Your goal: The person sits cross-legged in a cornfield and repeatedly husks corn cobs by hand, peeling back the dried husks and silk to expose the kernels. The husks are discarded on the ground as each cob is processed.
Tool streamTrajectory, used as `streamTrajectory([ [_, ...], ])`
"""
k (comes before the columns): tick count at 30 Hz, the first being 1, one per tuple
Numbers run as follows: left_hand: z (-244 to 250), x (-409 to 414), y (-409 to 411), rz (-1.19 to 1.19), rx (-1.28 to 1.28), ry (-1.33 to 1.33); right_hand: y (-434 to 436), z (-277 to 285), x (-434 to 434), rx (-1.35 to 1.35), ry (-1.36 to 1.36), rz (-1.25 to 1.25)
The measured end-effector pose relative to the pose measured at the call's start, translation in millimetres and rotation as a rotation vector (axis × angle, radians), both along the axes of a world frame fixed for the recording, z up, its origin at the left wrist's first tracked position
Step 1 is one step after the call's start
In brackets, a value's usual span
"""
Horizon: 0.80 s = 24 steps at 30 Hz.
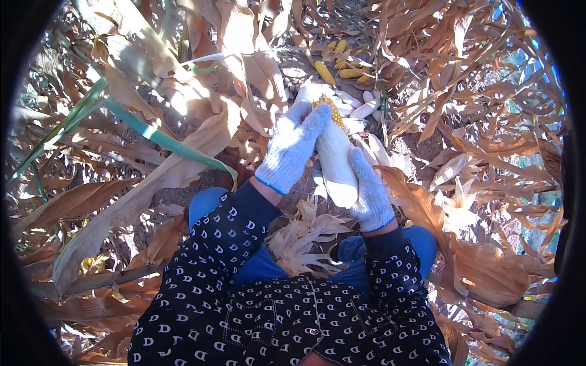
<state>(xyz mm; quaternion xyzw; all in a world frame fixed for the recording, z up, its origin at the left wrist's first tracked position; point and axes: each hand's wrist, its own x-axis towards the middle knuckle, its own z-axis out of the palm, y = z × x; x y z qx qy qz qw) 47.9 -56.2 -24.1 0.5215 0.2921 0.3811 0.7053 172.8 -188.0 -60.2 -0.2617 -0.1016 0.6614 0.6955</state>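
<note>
A corn ear in its pale husk (pixel 336 164) is held between my two gloved hands, tilted with its upper end to the left. At that end the husk is parted and yellow kernels (pixel 332 111) show. My left hand (pixel 295 139), in a white knit glove with a blue cuff edge, grips the upper end, thumb against the exposed kernels. My right hand (pixel 370 192), gloved alike, wraps the lower right side of the ear; its fingers are partly hidden behind the husk.
Several bare yellow corn ears (pixel 324 73) lie on the soil ahead. Nearer are pale husked ears (pixel 366 107). Loose husks (pixel 304 238) lie between my knees. Dry corn leaves (pixel 490 270) crowd both sides, and a green leaf (pixel 169 142) arches across on the left.
</note>
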Motion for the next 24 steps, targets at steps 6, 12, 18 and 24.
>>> streamTrajectory([
  [6, 3, 4, -4, 0.099, 0.117, 0.072, 0, 7, -4, 0.061, -0.011, -0.007],
  [12, 2, 5, 0, 0.132, 0.188, 0.1, 2, 2, -3, 0.012, 0.021, -0.043],
  [18, 22, 2, -5, 0.127, 0.429, 0.171, 0, -2, -2, 0.094, 0.293, -0.028],
  [24, 31, -5, -15, 0.089, 0.683, 0.243, -6, 1, 0, 0.137, 0.31, -0.002],
])
